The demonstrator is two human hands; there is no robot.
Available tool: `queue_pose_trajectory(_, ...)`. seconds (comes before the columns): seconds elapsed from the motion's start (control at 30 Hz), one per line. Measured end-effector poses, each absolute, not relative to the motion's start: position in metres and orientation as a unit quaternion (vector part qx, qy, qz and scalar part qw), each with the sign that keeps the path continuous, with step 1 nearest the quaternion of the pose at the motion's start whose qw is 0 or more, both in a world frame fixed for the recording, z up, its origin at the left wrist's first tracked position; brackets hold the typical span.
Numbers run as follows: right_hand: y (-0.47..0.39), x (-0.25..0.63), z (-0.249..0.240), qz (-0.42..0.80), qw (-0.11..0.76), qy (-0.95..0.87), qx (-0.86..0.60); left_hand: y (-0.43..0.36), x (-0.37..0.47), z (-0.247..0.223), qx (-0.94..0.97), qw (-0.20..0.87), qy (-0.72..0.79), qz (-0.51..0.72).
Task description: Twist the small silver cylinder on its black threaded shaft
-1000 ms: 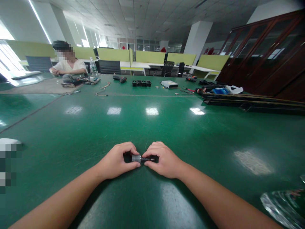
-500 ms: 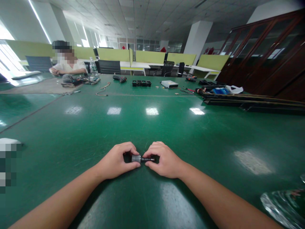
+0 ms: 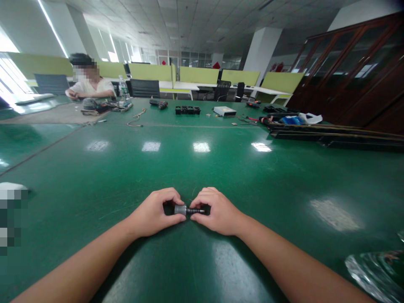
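Note:
A small metal part lies sideways just above the green table (image 3: 202, 172), between my two hands. Its left end is a grey cylinder (image 3: 180, 210), and a thin dark ridged shaft (image 3: 196, 211) extends from it to the right. My left hand (image 3: 160, 212) pinches the cylinder between thumb and fingertips. The thumb and fingertips of my right hand (image 3: 216, 211) close round the shaft near where it meets the cylinder.
Along the far side are a power drill (image 3: 158, 104), a black slotted block (image 3: 187, 110), a white box (image 3: 224, 111) and long black rails (image 3: 315, 132). A person (image 3: 91, 86) sits at the far left. Clear plastic (image 3: 375, 273) lies at the near right.
My right thumb has shifted slightly left along the shaft. My left hand and the metal part look unmoved.

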State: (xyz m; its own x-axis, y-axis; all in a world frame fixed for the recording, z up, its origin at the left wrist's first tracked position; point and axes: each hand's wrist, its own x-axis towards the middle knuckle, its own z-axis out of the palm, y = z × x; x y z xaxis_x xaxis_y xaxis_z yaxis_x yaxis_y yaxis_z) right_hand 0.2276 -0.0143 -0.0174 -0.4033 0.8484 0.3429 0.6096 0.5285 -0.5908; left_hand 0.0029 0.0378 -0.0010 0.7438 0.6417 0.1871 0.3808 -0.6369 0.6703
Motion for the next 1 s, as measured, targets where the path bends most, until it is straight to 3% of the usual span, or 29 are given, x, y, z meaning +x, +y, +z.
queue_pose_trajectory(1.0,-0.006,0.256,-0.014,0.19,0.293,-0.788,-0.507,0.039,0.001,-0.001,0.868,0.294,0.341,0.209)
